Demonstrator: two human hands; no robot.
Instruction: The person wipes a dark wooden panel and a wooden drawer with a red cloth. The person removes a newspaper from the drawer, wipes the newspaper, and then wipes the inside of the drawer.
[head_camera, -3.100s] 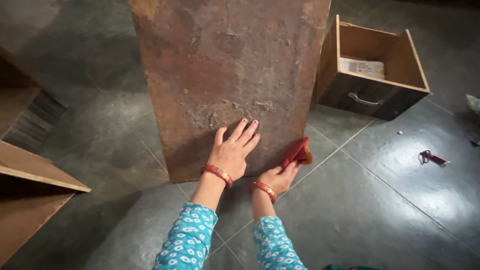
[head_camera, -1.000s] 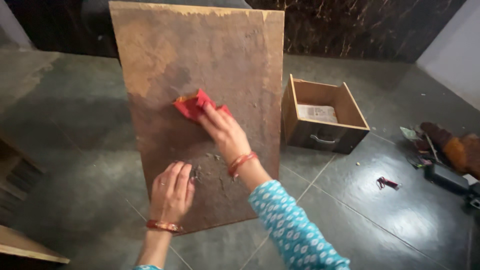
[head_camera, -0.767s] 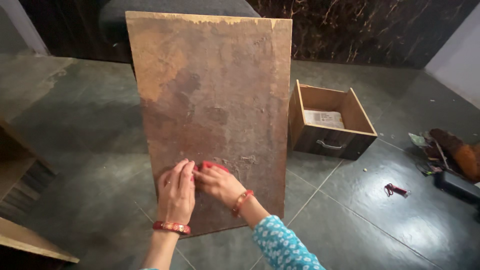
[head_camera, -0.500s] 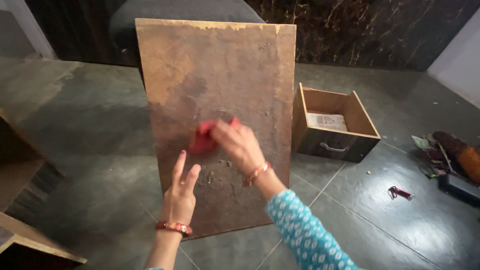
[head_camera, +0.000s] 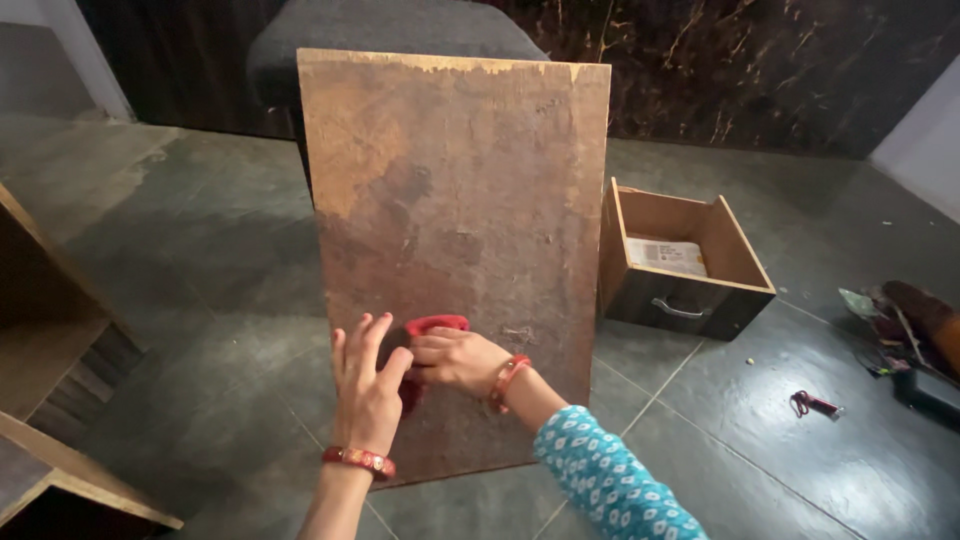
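Dark grey floor tiles (head_camera: 760, 440) with a dull shine fill the frame, and at the centre a tall, stained brown wooden board (head_camera: 460, 200) stands nearly upright, its top resting against a dark padded seat (head_camera: 390, 25) at the upper edge. Low on the board, just below the middle of the frame, the right hand (head_camera: 460, 362) is closed around a bunched red cloth (head_camera: 432, 328) and presses it to the wood. The cloth looks soft, light and easy to crumple in the fingers. The left hand (head_camera: 366, 390) lies spread and flat against the board just beside the cloth, gripping nothing. The board appears stiff, rough and fairly heavy, best taken by its long side edges. Both wrists wear red bangles, and a blue patterned sleeve (head_camera: 610, 480) shows at lower right. Right of the board, an open wooden drawer (head_camera: 690, 260) sits on the floor. A small red object (head_camera: 815, 404) lies further right; wooden furniture (head_camera: 50, 340) occupies the left edge.
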